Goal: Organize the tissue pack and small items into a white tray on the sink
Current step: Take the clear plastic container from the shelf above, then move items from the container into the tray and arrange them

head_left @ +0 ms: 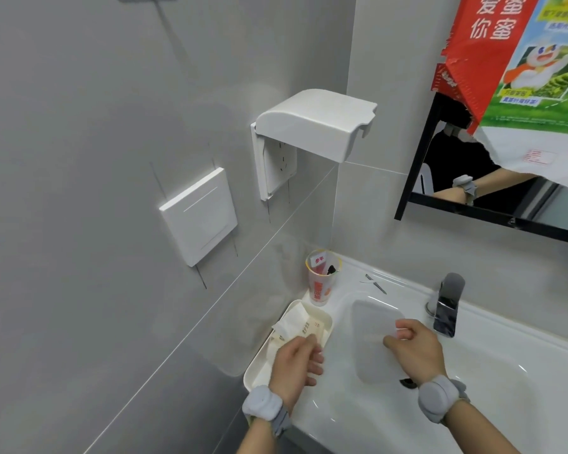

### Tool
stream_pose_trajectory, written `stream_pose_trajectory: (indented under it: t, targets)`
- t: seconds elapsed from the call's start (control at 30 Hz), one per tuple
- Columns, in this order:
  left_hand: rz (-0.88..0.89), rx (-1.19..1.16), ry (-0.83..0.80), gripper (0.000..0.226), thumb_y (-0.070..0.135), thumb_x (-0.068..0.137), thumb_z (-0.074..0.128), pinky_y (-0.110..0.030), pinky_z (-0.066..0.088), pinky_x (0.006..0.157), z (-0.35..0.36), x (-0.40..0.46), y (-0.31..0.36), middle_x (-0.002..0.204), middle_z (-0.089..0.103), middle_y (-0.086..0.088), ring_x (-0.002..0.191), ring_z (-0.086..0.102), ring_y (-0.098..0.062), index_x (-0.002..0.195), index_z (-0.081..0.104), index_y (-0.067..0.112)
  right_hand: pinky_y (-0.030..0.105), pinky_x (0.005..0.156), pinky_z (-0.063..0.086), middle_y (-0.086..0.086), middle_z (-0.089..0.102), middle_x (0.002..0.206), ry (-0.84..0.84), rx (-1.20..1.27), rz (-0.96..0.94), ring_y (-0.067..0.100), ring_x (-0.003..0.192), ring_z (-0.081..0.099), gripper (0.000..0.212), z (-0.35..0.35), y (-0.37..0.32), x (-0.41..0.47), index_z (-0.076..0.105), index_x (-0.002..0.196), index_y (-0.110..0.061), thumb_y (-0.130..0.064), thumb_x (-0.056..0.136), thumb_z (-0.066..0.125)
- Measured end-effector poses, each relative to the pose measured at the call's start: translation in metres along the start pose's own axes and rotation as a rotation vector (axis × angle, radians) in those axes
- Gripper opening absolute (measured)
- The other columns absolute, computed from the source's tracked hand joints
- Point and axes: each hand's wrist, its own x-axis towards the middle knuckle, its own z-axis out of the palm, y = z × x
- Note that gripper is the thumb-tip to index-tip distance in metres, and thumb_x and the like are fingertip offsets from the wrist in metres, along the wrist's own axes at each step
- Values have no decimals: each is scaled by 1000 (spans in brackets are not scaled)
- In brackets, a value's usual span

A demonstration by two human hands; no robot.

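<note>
A white tray [254, 371] rests on the sink's left ledge against the wall. In it lies the tissue pack [294, 324], pale with small print, tilted toward the tray's far end. My left hand [295, 365] is over the tray's middle, thumb and fingertips closed on the near edge of the pack. My right hand [413, 348] is above the basin and pinches a translucent plastic lid [373, 322], held flat over the bowl. A thin metal item [376, 284], like tweezers, lies on the back ledge.
A plastic cup [322, 281] with small things inside stands on the ledge just behind the tray. The faucet [446, 306] rises at the back right of the sink basin [492, 388]. The wall runs close along the left, and a mirror hangs above right.
</note>
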Motion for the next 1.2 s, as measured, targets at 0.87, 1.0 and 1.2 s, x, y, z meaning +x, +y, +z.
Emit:
stream_pose_trajectory:
  t: [0.87, 1.0, 1.2]
  targets:
    - [-156, 159, 163, 21, 7, 84, 53, -22, 38, 43, -43, 66, -29, 54, 56, -13, 40, 46, -20, 63, 50, 6, 29, 65, 44, 2, 66, 82, 16, 12, 10, 22, 80, 62, 32, 15, 18, -29, 67, 97, -19, -6, 70, 76]
    - [-118, 114, 121, 28, 5, 88, 55, -22, 41, 43, -48, 55, -38, 52, 60, -10, 43, 52, -22, 60, 52, 5, 30, 69, 47, 3, 67, 83, 1, 12, -2, 23, 81, 63, 33, 20, 12, -24, 67, 97, -20, -6, 69, 77]
    - [-95, 98, 123, 23, 7, 93, 53, -22, 39, 45, -70, 30, -55, 55, 66, -8, 46, 58, -18, 70, 55, 4, 31, 69, 50, 8, 68, 87, -80, 40, -79, 24, 74, 63, 35, 35, -9, -15, 68, 97, -19, 0, 68, 77]
